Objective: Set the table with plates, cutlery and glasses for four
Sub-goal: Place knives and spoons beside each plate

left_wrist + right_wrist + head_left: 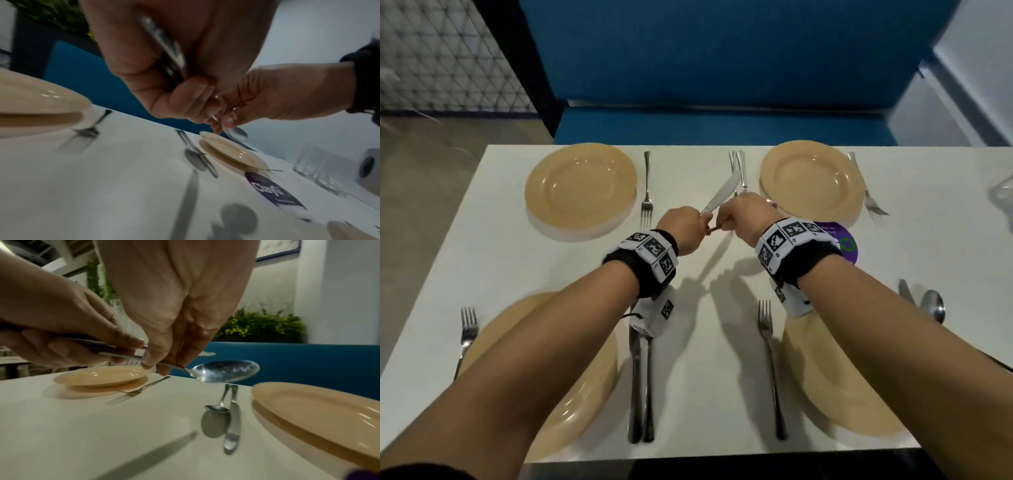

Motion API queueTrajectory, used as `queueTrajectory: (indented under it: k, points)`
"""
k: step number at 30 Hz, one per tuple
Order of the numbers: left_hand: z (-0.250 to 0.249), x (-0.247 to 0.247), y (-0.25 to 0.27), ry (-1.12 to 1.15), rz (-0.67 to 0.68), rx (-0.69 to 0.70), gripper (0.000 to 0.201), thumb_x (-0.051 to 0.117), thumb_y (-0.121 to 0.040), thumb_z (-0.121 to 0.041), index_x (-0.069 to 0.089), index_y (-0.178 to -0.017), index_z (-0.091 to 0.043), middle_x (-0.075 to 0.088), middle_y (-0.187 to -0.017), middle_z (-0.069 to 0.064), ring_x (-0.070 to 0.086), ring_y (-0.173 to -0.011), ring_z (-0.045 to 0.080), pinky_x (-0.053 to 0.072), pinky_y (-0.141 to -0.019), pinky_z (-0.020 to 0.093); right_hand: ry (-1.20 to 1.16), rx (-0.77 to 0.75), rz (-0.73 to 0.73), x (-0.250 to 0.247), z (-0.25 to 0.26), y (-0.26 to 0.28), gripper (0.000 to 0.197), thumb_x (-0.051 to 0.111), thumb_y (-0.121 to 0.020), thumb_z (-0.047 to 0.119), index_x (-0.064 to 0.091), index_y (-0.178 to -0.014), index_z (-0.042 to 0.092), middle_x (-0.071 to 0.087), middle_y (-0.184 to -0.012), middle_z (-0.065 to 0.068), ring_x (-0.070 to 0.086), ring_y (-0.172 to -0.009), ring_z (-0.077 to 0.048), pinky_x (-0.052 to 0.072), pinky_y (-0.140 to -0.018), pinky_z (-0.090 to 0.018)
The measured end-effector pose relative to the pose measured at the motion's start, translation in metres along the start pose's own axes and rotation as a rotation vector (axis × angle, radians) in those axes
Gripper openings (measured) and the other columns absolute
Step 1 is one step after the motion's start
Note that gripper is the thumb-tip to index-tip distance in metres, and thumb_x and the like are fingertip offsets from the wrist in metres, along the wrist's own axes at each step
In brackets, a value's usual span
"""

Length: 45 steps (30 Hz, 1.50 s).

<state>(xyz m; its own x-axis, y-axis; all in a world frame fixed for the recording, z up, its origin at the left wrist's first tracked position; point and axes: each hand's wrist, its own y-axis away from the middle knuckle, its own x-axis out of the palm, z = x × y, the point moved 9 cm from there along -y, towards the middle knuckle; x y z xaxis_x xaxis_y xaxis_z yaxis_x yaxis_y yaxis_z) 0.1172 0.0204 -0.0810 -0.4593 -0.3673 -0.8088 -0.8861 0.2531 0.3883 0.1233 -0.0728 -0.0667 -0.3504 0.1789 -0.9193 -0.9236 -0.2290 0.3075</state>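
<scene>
Both hands meet above the middle of the white table (705,394). My left hand (702,224) grips a table knife (722,193) by its handle, blade pointing up and away to the right. My right hand (722,222) pinches a spoon (226,370) at its neck, with the bowl held just over the table; the head view hides the spoon. The spoon's handle runs back toward the left hand, and I cannot tell whether that hand holds it too. Four tan plates lie at far left (580,186), far right (810,181), near left (571,394) and near right (835,377).
Forks lie by the plates (646,192) (866,188) (467,332) (770,359). Knife-and-spoon pairs lie at far centre (739,171), near centre (640,383) and near right (931,305). Glasses (320,170) stand at the table's right edge, by a purple sticker (842,240). A blue bench (722,126) runs behind.
</scene>
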Motion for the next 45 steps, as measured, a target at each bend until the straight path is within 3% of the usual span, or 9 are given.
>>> queueTrajectory:
  k: [3,6,11,20,29,33,36,40,45]
  points:
    - [0.038,-0.009,0.009,0.364,-0.038,-0.105,0.038,0.029,-0.103,-0.031,0.058,-0.093,-0.008,0.067,-0.071,0.006,0.056,-0.05,0.019,0.041,-0.039,0.017,0.018,-0.006,0.04,0.004,0.021,-0.01,0.025,0.049,-0.089,0.004,0.067,-0.101,0.016,0.065,-0.108,-0.004,0.058,-0.108,-0.025,0.037,-0.105,-0.039]
    - [0.078,-0.017,0.013,0.729,-0.106,-0.205,0.038,0.027,-0.103,-0.036,0.048,-0.092,-0.006,0.061,-0.067,0.01,0.054,-0.045,0.02,0.042,-0.04,0.021,0.059,-0.003,0.014,0.006,0.039,-0.02,0.026,0.049,-0.09,0.002,0.066,-0.099,0.02,0.063,-0.105,0.0,0.058,-0.104,-0.023,0.041,-0.096,-0.035]
    - [0.146,-0.04,0.025,0.905,-0.227,-0.307,0.041,0.025,-0.103,-0.039,0.046,-0.093,-0.006,0.061,-0.078,0.01,0.06,-0.051,0.022,0.048,-0.039,0.024,-0.028,0.107,-0.034,0.016,0.066,-0.033,0.024,0.049,-0.091,0.002,0.065,-0.102,0.015,0.064,-0.109,-0.005,0.059,-0.1,-0.025,0.043,-0.077,-0.027]
    - [0.281,-0.088,0.045,0.892,-0.211,-0.358,0.038,0.031,-0.101,-0.037,0.056,-0.09,-0.011,0.053,-0.06,0.002,0.041,-0.044,0.016,0.031,-0.038,0.016,-0.415,0.241,-0.089,0.053,0.205,-0.104,0.019,0.056,-0.089,0.009,0.069,-0.104,0.012,0.068,-0.108,-0.011,0.063,-0.102,-0.025,0.048,-0.085,-0.027]
    - [0.358,-0.118,0.033,1.073,-0.19,-0.343,0.028,0.033,-0.1,-0.02,0.057,-0.105,-0.008,0.051,-0.061,0.005,0.038,-0.044,0.014,0.027,-0.035,0.015,-0.298,0.156,0.036,0.091,0.314,-0.166,0.025,0.051,-0.093,0.01,0.068,-0.111,0.01,0.068,-0.112,-0.01,0.063,-0.103,-0.025,0.048,-0.088,-0.029]
    - [0.377,-0.127,0.032,0.939,-0.233,-0.331,0.025,0.032,-0.101,-0.026,0.05,-0.109,-0.011,0.065,-0.076,0.003,0.039,-0.047,0.012,0.029,-0.037,0.018,-0.246,0.106,0.05,0.098,0.341,-0.179,0.026,0.049,-0.093,0.009,0.066,-0.112,0.01,0.066,-0.115,-0.009,0.061,-0.106,-0.024,0.045,-0.085,-0.026]
    - [0.383,-0.134,0.029,0.818,-0.269,-0.297,0.021,0.033,-0.102,-0.032,0.042,-0.103,-0.012,0.072,-0.094,0.008,0.042,-0.057,0.014,0.047,-0.057,0.037,-0.214,0.109,0.04,0.102,0.347,-0.182,0.028,0.044,-0.091,0.005,0.066,-0.109,0.008,0.067,-0.113,-0.012,0.061,-0.106,-0.027,0.046,-0.087,-0.03]
    - [0.387,-0.128,0.025,0.845,-0.251,-0.313,0.023,0.038,-0.1,-0.032,0.045,-0.101,-0.01,0.07,-0.083,0.004,0.043,-0.038,0.01,0.028,-0.031,0.012,-0.185,0.118,0.039,0.11,0.343,-0.182,0.026,0.045,-0.091,0.005,0.065,-0.106,0.006,0.068,-0.107,-0.014,0.061,-0.102,-0.03,0.049,-0.087,-0.035]
    - [0.389,-0.13,0.016,0.89,-0.273,-0.351,0.024,0.051,-0.095,-0.031,0.051,-0.078,-0.014,0.059,-0.07,0.006,0.052,-0.046,0.015,0.039,-0.035,0.016,-0.268,0.023,-0.2,0.074,0.351,-0.176,0.025,0.056,-0.086,0.001,0.057,-0.111,0.007,0.061,-0.111,-0.011,0.059,-0.101,-0.024,0.045,-0.085,-0.029]
